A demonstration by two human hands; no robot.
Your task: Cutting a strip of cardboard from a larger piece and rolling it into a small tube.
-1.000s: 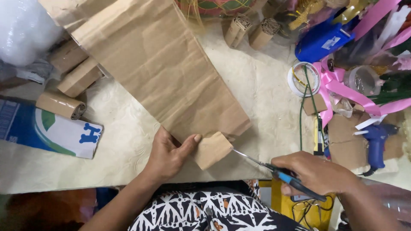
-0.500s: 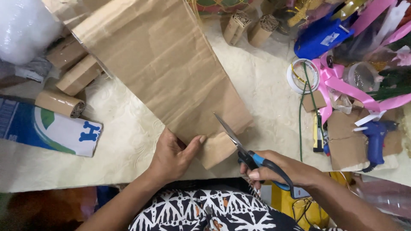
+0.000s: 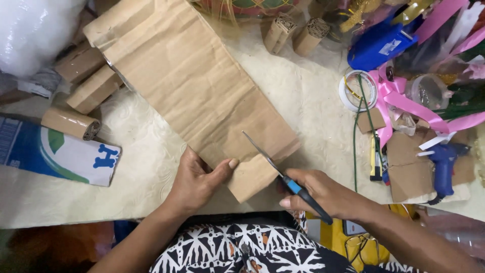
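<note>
A long sheet of brown corrugated cardboard (image 3: 192, 86) lies slantwise across the cream table. My left hand (image 3: 199, 179) presses down its near end, thumb on top of the sheet. My right hand (image 3: 323, 194) grips blue-handled scissors (image 3: 283, 174), whose blades point up and left into the cardboard's near edge. A small flap (image 3: 252, 177) of the cardboard sits between my two hands, partly cut away from the sheet.
Cardboard rolls (image 3: 70, 123) and a blue and white box (image 3: 55, 154) lie at the left. Two more rolls (image 3: 295, 33) stand at the back. A tape ring (image 3: 357, 91), pink ribbon (image 3: 404, 103), a yellow cutter (image 3: 375, 159) and a blue glue gun (image 3: 444, 164) crowd the right.
My right hand has brought the scissors from the right up to the cardboard, and the blades have slid into the sheet's near edge. My left hand stays on the cardboard.
</note>
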